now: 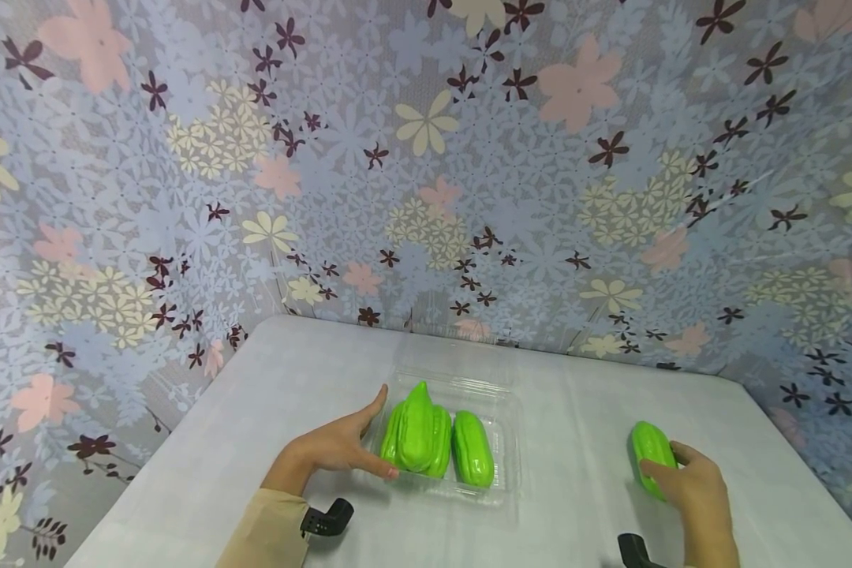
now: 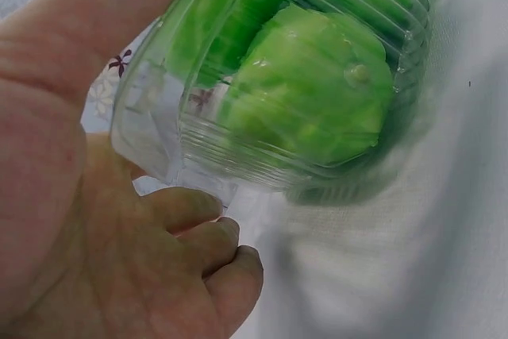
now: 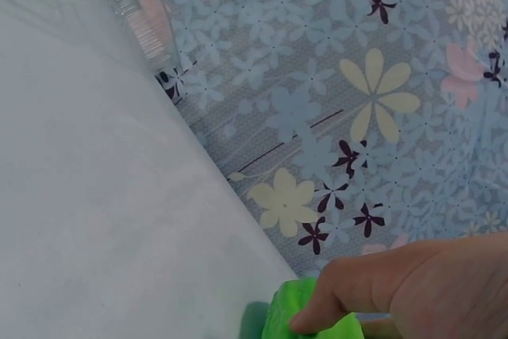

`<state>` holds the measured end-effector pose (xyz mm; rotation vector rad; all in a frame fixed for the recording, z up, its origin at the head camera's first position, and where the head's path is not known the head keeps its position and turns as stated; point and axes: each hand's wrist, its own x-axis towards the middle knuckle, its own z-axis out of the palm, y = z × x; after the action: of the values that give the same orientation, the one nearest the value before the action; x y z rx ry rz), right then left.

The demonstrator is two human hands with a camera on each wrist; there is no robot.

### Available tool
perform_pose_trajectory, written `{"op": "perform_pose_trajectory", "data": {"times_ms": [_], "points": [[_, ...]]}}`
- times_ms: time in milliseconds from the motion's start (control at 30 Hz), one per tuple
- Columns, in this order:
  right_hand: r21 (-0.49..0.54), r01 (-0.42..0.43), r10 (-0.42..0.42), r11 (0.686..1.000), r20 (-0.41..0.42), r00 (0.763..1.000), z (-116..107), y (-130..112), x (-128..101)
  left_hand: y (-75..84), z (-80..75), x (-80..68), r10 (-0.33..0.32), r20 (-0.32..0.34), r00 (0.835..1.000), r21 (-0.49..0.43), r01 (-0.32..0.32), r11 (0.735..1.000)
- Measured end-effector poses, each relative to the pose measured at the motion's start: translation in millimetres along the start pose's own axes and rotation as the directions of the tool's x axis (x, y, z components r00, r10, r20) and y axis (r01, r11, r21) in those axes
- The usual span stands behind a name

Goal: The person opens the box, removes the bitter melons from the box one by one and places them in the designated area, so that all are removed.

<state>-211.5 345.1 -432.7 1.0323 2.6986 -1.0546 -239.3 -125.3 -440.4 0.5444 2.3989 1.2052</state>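
A clear plastic container (image 1: 507, 473) stands on the white table with several glossy, bright green, ridged oblong vegetables (image 1: 473, 450) in it. One with a pointed tip (image 1: 417, 426) lies on top of others at the left. My left hand (image 1: 334, 442) holds the container's left side, thumb at the front corner and fingers toward the back. In the left wrist view, a vegetable's rounded end (image 2: 317, 85) shows through the ribbed wall. Far to the right, my right hand (image 1: 696, 481) grips another green oblong vegetable (image 1: 651, 443) between thumb and fingers; in the right wrist view it is partly cut off.
The container's transparent lid (image 1: 461, 355) appears to stand open at the back. White cloth covers the table (image 1: 568, 442), and flowered fabric (image 1: 426, 197) rises behind and beside it. Black camera mounts (image 1: 329, 518) sit at both wrists.
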Motion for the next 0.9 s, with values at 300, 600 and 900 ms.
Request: {"op": "perform_pose_trajectory", "data": {"times_ms": [300,600,900], "points": [[-0.038,0.023,-0.022,0.999,0.018,1.0,-1.9,0.0,-2.6,-2.8,0.6,1.0,0.009,0.003,1.0,0.001,-0.009,1.0],[-0.067,0.052,-0.053,0.996,-0.009,0.999,-13.5,-6.9,-11.5,-3.2,0.6,0.8,0.013,-0.005,1.0,0.001,-0.013,1.0],[-0.022,0.037,-0.038,0.999,-0.034,0.999,-21.4,-15.8,-20.5,-2.0,0.9,0.8,0.009,-0.002,1.0,-0.006,-0.009,1.0]]}}
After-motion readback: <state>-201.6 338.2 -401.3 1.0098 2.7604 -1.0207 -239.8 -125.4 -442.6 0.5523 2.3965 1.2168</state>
